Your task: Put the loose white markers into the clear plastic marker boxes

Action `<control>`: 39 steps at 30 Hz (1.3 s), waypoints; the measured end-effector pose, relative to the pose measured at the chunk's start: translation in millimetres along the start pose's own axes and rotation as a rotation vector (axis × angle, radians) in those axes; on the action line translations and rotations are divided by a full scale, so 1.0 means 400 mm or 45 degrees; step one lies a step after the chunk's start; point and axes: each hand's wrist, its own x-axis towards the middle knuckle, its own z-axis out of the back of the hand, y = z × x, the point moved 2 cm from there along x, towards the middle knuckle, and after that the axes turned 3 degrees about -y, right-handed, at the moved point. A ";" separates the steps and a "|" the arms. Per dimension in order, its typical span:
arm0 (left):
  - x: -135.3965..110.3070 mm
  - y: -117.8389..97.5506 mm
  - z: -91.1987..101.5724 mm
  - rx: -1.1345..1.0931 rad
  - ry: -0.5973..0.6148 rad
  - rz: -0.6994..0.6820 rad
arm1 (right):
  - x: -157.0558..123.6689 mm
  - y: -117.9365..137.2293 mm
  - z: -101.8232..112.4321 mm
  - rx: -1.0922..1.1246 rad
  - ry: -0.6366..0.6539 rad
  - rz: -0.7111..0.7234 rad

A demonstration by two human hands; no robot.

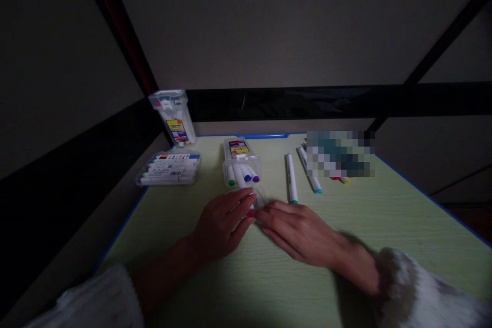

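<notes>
A clear plastic marker case [242, 156] lies in the middle of the table, its open end towards me. White markers with green, blue and purple ends show at its mouth. One pink-ended marker [251, 212] sticks out further, over the clear lid [260, 198]. My left hand [225, 220] is closed around this marker, fingers on top and thumb below. My right hand [298, 230] has its fingertips at the pink end, pressed together against it. Parts of the marker and lid are hidden under my fingers.
A green-ended marker [291, 179] and a light-blue-ended marker [310, 171] lie to the right. Beyond them is a blurred-out patch [338, 154] with red and yellow marker ends. At the left stand an upright marker case [177, 120] and a flat marker pack [169, 168].
</notes>
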 end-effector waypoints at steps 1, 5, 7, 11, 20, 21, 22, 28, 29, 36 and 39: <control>0.000 0.000 0.000 -0.001 0.002 0.001 | 0.000 0.000 0.000 0.001 -0.002 -0.002; -0.001 0.001 0.000 0.005 0.003 0.010 | 0.000 0.000 -0.001 -0.007 -0.006 -0.004; -0.001 0.001 0.000 0.014 0.003 0.012 | -0.001 -0.001 -0.003 -0.015 0.013 -0.010; 0.001 0.002 -0.002 0.040 0.015 0.014 | -0.002 -0.001 -0.004 -0.025 0.032 -0.010; -0.001 0.010 -0.010 0.051 0.053 0.073 | 0.003 0.002 0.001 -0.037 0.053 -0.002; -0.002 0.010 -0.011 0.048 0.065 0.085 | 0.003 0.003 0.001 -0.036 0.052 0.001; -0.003 0.011 -0.011 0.045 0.075 0.094 | 0.003 0.002 0.001 -0.038 0.050 0.003; -0.005 0.015 -0.014 0.037 0.082 0.143 | 0.002 0.001 -0.001 -0.048 0.044 -0.005; -0.004 0.016 -0.014 0.041 0.081 0.154 | 0.002 0.001 -0.002 -0.044 0.041 -0.001; 0.009 0.017 -0.014 0.101 0.085 0.203 | 0.002 0.003 0.001 -0.046 0.047 -0.004; 0.009 0.019 -0.015 0.115 0.076 0.194 | 0.003 0.004 0.003 -0.047 0.043 -0.007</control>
